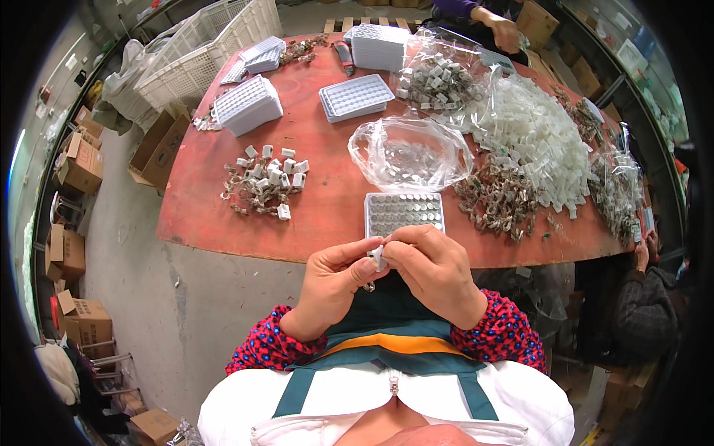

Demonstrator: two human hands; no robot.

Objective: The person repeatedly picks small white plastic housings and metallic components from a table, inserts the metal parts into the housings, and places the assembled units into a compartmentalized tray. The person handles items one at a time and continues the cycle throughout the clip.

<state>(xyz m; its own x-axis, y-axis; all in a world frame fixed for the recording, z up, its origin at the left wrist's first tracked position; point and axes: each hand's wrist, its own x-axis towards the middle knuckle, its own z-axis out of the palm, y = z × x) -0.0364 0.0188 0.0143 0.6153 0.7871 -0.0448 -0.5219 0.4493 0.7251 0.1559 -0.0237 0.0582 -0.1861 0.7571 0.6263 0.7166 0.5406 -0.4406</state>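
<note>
Both hands meet just above the near edge of the round red table point(223, 223), pinching one small white plastic piece point(378, 256) between them. The left hand point(332, 279) curls its fingers inward, thumb and forefinger closed on the piece's left side, with a bit of dark metal showing just below the knuckles. The right hand point(435, 267) comes in from the other side, fingertips bent down tight and closed on the same piece, so that the two hands touch at the fingertips and most of the piece is hidden. Just beyond the hands lies a grey tray point(404, 212) with rows of small round parts in its cells. Behind it sits a clear plastic bag point(409, 154), open and crumpled. To the left, a small heap of finished white pieces with metal clips point(266, 182) lies apart from the hands. To the right, a pile of metal clips point(500, 199) lies against a large heap of white plastic pieces point(539, 141). Stacks of trays point(248, 104) stand farther back, and another person's hand point(507, 33) works at the far edge.
</note>
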